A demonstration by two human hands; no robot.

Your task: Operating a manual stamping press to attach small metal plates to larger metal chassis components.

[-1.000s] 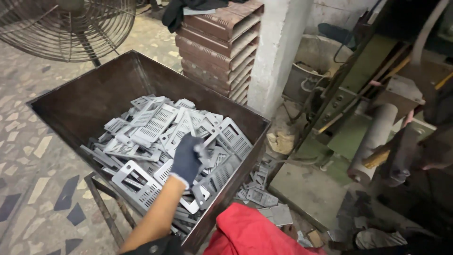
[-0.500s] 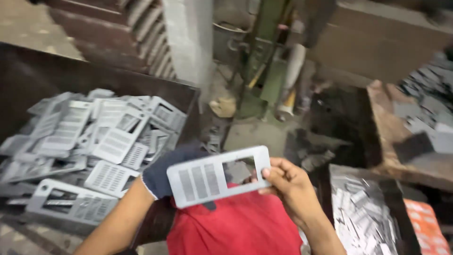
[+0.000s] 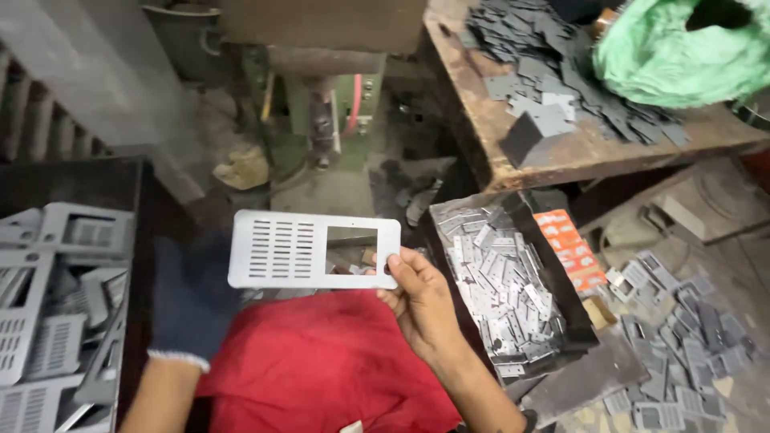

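I hold a flat grey metal plate (image 3: 281, 248) with rows of slots and a rectangular window, level above my red-clad lap (image 3: 321, 369). My left hand (image 3: 192, 297), in a dark blue glove, grips the plate's left end from behind. My bare right hand (image 3: 417, 301) pinches its right end, thumb on the front face. The dark metal bin (image 3: 136, 240) full of similar grey slotted plates (image 3: 48, 321) lies at the left, beside my left arm.
A dark tray of small metal strips (image 3: 505, 289) sits right of my right hand, with an orange packet (image 3: 569, 248) beside it. A worn wooden bench (image 3: 561, 144) carries dark cut pieces and a green bag (image 3: 690, 48). More plates (image 3: 682, 337) litter the floor. Green machine (image 3: 321, 112) ahead.
My view has swung right, away from the bin. The plate taken from the bin is now held by both hands above my lap, turned level.
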